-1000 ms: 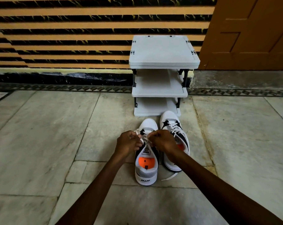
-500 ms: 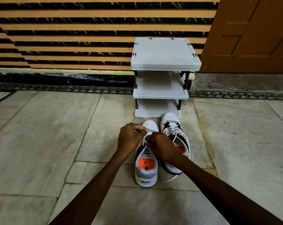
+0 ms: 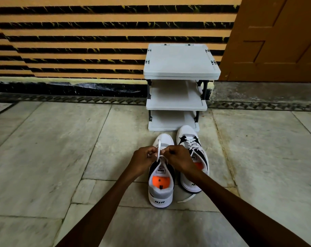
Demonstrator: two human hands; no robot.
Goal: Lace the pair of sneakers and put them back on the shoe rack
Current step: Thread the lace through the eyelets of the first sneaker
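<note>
Two white and black sneakers stand side by side on the floor, toes toward the rack. The left sneaker point(image 3: 161, 191) has an orange insole and "AIR" on its heel. My left hand point(image 3: 143, 161) and my right hand point(image 3: 178, 160) meet over its tongue, each pinching the white lace point(image 3: 158, 148), which loops up between them. The right sneaker point(image 3: 190, 141) shows laces crossed over its front, and a loose lace end point(image 3: 186, 198) trails by its heel. The grey three-shelf shoe rack point(image 3: 181, 75) stands just beyond the toes, with nothing on its shelves.
The rack backs against an orange and black striped wall point(image 3: 80, 41). A brown wooden door point(image 3: 276, 36) is at the right. Pale stone floor tiles point(image 3: 44, 157) spread around the shoes on both sides.
My hands have shifted over the left sneaker's tongue, and a loop of lace now stands up between them. The sneakers and rack stay in place.
</note>
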